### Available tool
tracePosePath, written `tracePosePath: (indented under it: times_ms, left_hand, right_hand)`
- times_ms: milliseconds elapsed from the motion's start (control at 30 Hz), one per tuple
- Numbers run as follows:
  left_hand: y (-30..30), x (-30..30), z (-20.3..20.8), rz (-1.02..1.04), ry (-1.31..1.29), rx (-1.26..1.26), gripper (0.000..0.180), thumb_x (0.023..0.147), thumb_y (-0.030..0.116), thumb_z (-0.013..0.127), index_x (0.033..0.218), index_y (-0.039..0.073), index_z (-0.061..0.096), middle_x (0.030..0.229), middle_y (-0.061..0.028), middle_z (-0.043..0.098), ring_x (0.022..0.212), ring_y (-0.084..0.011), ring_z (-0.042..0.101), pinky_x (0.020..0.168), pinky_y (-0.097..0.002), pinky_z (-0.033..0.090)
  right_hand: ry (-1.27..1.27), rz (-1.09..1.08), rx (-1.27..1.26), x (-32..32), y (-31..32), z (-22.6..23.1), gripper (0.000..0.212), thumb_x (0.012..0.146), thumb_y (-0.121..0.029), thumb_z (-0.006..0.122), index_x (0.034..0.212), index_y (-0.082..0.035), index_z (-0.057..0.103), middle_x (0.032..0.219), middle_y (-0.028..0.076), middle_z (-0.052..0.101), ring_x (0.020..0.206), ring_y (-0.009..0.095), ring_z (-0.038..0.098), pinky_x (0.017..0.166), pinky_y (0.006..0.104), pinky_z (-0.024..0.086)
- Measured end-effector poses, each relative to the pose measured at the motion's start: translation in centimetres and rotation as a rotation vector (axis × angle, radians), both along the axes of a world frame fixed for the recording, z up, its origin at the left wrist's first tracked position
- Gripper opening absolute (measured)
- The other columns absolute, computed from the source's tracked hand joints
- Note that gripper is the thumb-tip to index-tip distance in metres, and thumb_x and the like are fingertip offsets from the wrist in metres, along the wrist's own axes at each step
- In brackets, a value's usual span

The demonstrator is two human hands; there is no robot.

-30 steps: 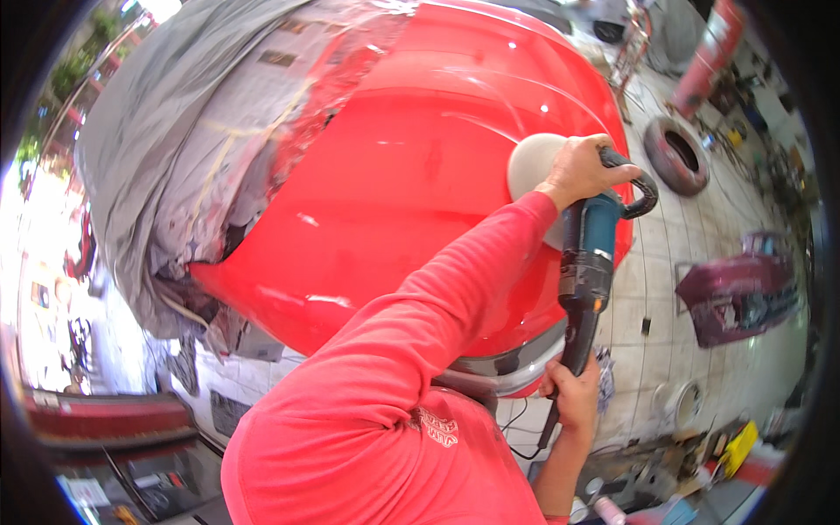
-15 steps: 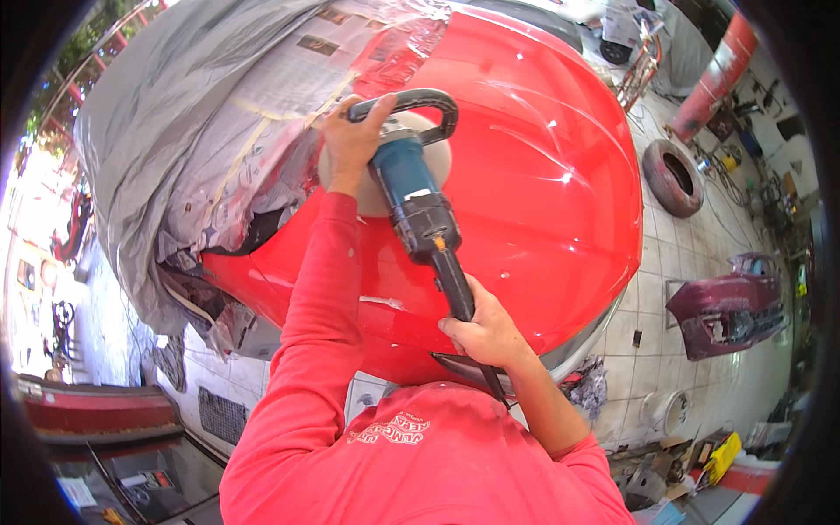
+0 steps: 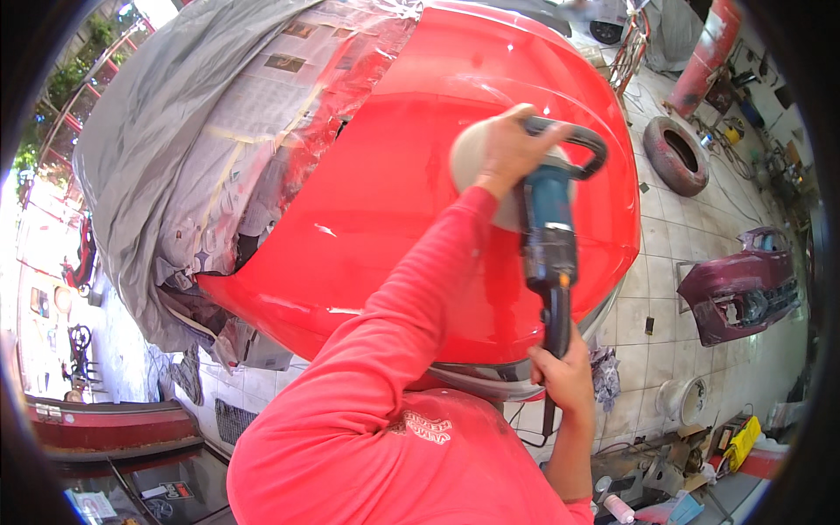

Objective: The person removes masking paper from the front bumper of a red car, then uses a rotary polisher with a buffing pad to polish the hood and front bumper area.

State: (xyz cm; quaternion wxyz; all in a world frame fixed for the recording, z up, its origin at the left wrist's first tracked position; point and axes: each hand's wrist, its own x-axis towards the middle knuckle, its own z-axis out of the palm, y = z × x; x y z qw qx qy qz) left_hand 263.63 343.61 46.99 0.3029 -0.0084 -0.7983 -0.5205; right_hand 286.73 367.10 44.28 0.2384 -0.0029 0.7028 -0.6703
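Note:
A blue and black car polisher [image 3: 550, 210] lies over the red car hood [image 3: 394, 184], its pale round pad [image 3: 470, 162] against the paint. My left hand [image 3: 510, 150] is closed around the black loop handle [image 3: 593, 149] at the head end. Lower down, my right hand [image 3: 564, 372] wraps the black rear grip, from which a dark cord hangs. My left forearm crosses above the near part of the hood. Where the pad meets the paint is partly hidden by my left hand and the tool.
Newspaper [image 3: 262, 96] and a grey cover [image 3: 131, 175] mask the car at left. On the tiled floor at right are a tire [image 3: 675, 156], a maroon bumper [image 3: 739, 284] and a white bucket [image 3: 682, 400]. A red post [image 3: 707, 57] stands at far right.
The polisher has swept rightward across the hood with both hands on it, away from the masked edge. It is now more upright in view, and my left arm reaches farther right.

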Motion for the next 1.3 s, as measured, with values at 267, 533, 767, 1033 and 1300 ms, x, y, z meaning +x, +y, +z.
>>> tracePosePath:
  times_ms: [267, 533, 767, 1033, 1300]
  left_hand:
    - [10.7, -4.4, -1.1, -0.236, -0.040, -0.049, 0.058, 0.073, 0.054, 0.089, 0.085, 0.000, 0.072, 0.074, -0.0135, 0.072, 0.068, -0.0217, 0.070, 0.069, -0.0379, 0.057]
    - [2.0, -1.9, 0.7, -0.108, -0.088, -0.153, 0.085, 0.075, 0.062, 0.089, 0.117, -0.010, 0.072, 0.096, -0.0204, 0.077, 0.088, -0.0268, 0.075, 0.083, -0.0379, 0.060]
    - [-21.3, 4.5, -1.6, 0.284, -0.064, -0.452, 0.035, 0.087, 0.023, 0.084, 0.121, 0.020, 0.075, 0.097, -0.0056, 0.074, 0.080, -0.0152, 0.067, 0.077, -0.0317, 0.056]
    - [-23.6, 13.5, 1.8, 0.528, 0.128, -0.165, 0.049, 0.088, 0.042, 0.087, 0.085, -0.004, 0.071, 0.075, -0.0028, 0.069, 0.067, -0.0097, 0.059, 0.063, -0.0285, 0.048]
    - [-9.0, 6.6, 1.8, 0.105, -0.040, -0.169, 0.039, 0.089, 0.035, 0.087, 0.087, -0.002, 0.074, 0.076, -0.0010, 0.069, 0.068, -0.0087, 0.058, 0.063, -0.0281, 0.047]
  right_hand:
    - [-0.036, -0.262, -0.092, 0.3, 4.7, -2.3, 0.022, 0.088, 0.001, 0.072, 0.098, -0.003, 0.053, 0.069, 0.005, 0.057, 0.048, 0.014, 0.054, 0.047, 0.0311, 0.048]
    - [-0.029, -0.099, -0.088, 0.5, -0.4, -1.8, 0.049, 0.088, -0.002, 0.073, 0.133, 0.003, 0.054, 0.073, 0.003, 0.060, 0.051, 0.012, 0.058, 0.048, 0.0290, 0.046]
    - [0.289, 0.298, 0.009, -0.8, -10.0, -2.0, 0.056, 0.083, -0.011, 0.074, 0.136, -0.001, 0.057, 0.081, 0.006, 0.060, 0.066, 0.016, 0.061, 0.063, 0.0340, 0.051]
    - [0.067, 0.559, -0.063, 0.6, -12.8, 0.4, 0.059, 0.083, -0.012, 0.070, 0.139, -0.004, 0.058, 0.086, 0.010, 0.061, 0.074, 0.020, 0.064, 0.071, 0.0365, 0.053]
    - [0.100, 0.251, -0.119, 1.6, -2.9, -2.7, 0.058, 0.083, -0.007, 0.071, 0.139, -0.006, 0.058, 0.077, 0.003, 0.058, 0.057, 0.013, 0.059, 0.056, 0.0318, 0.048]
